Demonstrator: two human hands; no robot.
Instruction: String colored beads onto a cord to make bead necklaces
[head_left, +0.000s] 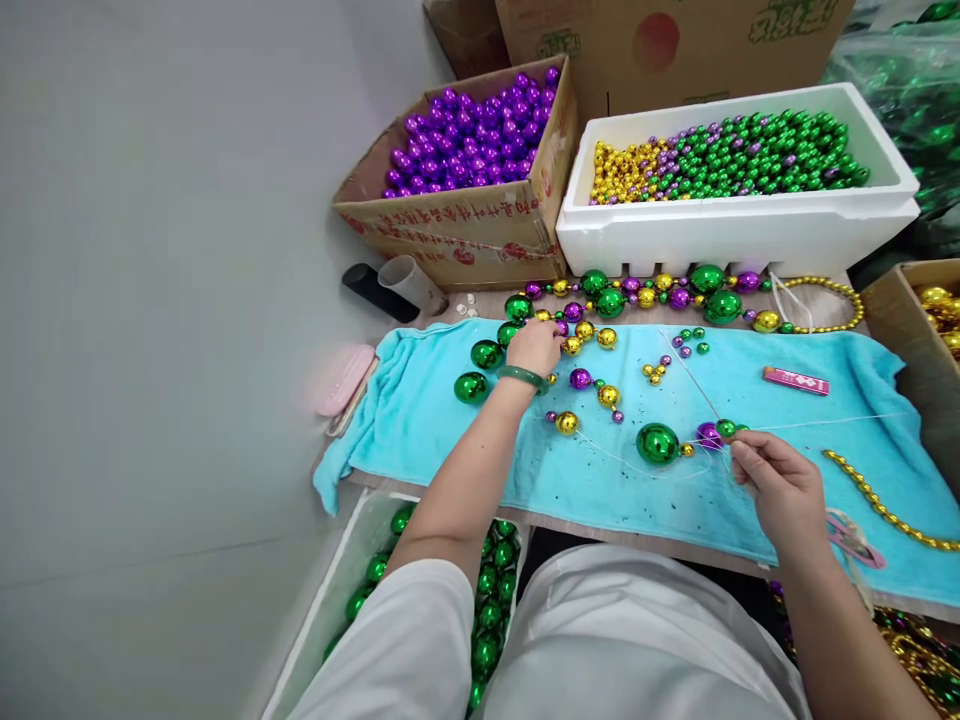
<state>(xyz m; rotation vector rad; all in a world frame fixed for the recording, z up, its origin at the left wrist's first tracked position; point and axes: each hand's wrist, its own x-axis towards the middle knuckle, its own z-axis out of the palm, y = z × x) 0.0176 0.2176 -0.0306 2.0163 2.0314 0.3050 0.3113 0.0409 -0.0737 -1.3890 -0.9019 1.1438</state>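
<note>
My left hand (535,348), with a green bangle on the wrist, reaches over the turquoise towel (420,410) and closes its fingers on loose beads (581,333) near a small purple one. My right hand (780,490) pinches a thin clear thread (817,422) right beside a small green bead (726,428) and a purple bead (708,435). A large green ball (657,443) sits on the same thread, left of those beads. Other gold, purple and green beads lie scattered on the towel between my hands.
A cardboard box of purple beads (472,130) and a white foam box of gold and green beads (727,160) stand behind. A finished strand (675,290) lies along the towel's far edge. Also here: a pink lighter (795,381), a gold bead string (885,512), a tub of green balls (487,600).
</note>
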